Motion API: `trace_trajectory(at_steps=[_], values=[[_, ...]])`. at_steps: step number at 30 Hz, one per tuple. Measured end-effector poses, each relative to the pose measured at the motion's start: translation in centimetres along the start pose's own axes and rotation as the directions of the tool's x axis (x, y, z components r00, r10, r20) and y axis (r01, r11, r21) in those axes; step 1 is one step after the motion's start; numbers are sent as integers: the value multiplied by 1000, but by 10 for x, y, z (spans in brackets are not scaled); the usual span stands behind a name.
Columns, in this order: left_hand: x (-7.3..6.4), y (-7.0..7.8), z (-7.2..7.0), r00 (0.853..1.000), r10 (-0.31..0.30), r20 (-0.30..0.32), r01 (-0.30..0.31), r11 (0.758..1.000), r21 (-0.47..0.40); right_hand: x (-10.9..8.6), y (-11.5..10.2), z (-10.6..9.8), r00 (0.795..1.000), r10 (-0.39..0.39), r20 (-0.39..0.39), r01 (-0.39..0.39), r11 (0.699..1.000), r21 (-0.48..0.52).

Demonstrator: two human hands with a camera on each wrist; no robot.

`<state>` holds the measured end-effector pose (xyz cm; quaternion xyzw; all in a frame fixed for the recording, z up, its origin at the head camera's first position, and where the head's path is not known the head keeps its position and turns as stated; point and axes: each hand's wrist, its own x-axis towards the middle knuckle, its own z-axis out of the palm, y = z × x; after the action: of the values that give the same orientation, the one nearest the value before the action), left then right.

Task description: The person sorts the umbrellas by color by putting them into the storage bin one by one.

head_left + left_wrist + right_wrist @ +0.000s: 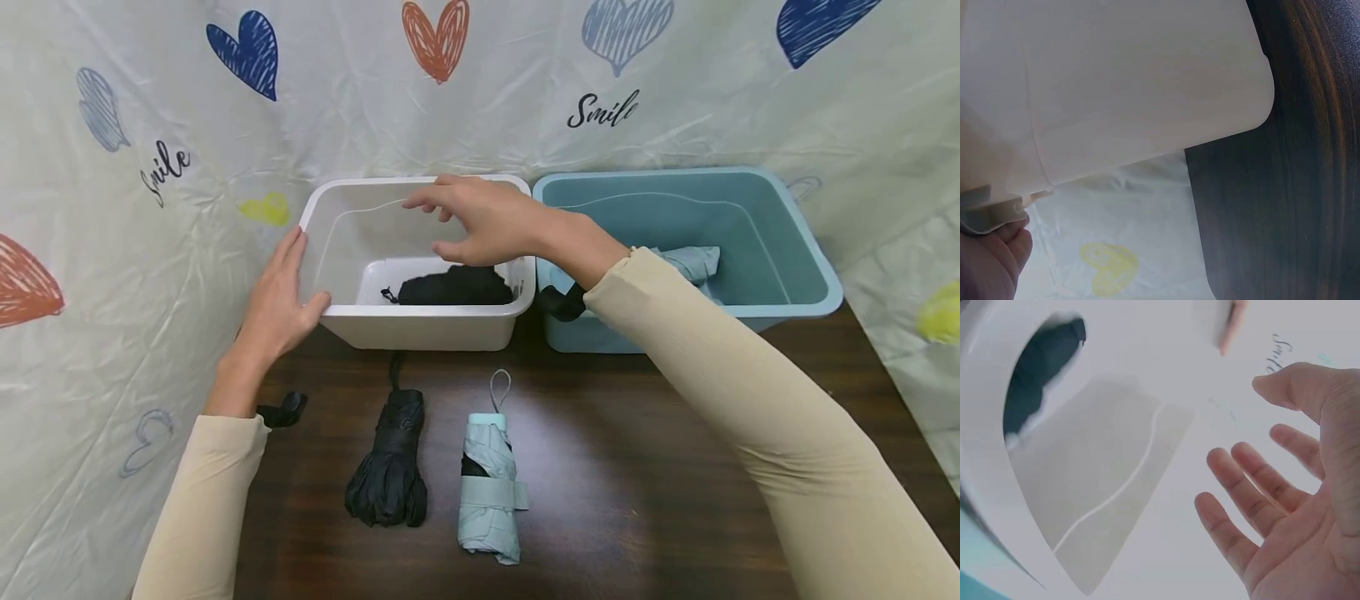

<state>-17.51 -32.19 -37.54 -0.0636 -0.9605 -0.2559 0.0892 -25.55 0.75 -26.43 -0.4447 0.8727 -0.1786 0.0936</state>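
The dark table (637, 500) ran beneath everything, and along its far edge stood two bins: the blue bin (675, 187) toward the far right corner, the white bin (420, 332) beside it toward the far left.

My left hand (277, 292) gripped the white bin's left rim, thumb hooked over the top. My right hand (483, 218) hung over the same bin, holding nothing, fingers loosely spread and pointing toward the table's left edge.

Between the bins and the table's near edge lay a black umbrella (393, 467) and, to its right, a pale blue umbrella (487, 521), both with their long axes running from far to near.

The black bundle (453, 287) lay inside the white bin, close to its near wall. To me, everything hinged on this: it was below my right hand and a little toward the table's near edge, and that hand was clearly the nearer. Its long axis ran left to right, much as my fingers pointed, so I judged that a grip across it would need a turned wrist.

Smallest was its cord (388, 293), at the end toward the table's left edge.
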Motion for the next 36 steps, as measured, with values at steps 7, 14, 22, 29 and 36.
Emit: trace_trajectory(at_steps=[7,14,22,29,36], values=[[0,0,0,1000,2,-13,-2,1000,7,-20,3,-7,999,30,-31,-29,999,15],[-2,1,0,1000,6,-13,-6,1000,11,-46,11,-5,997,60,-58,-59,998,17],[0,2,1,1000,10,-9,-10,1000,0,-81,18,-7,982,95,-163,-91,995,35],[6,7,4,999,32,7,-32,999,5,-119,29,-9,952,142,-270,-121,988,94],[-1,6,-1,999,30,29,-30,1000,-8,-146,37,-9,926,153,-344,-102,981,163]])
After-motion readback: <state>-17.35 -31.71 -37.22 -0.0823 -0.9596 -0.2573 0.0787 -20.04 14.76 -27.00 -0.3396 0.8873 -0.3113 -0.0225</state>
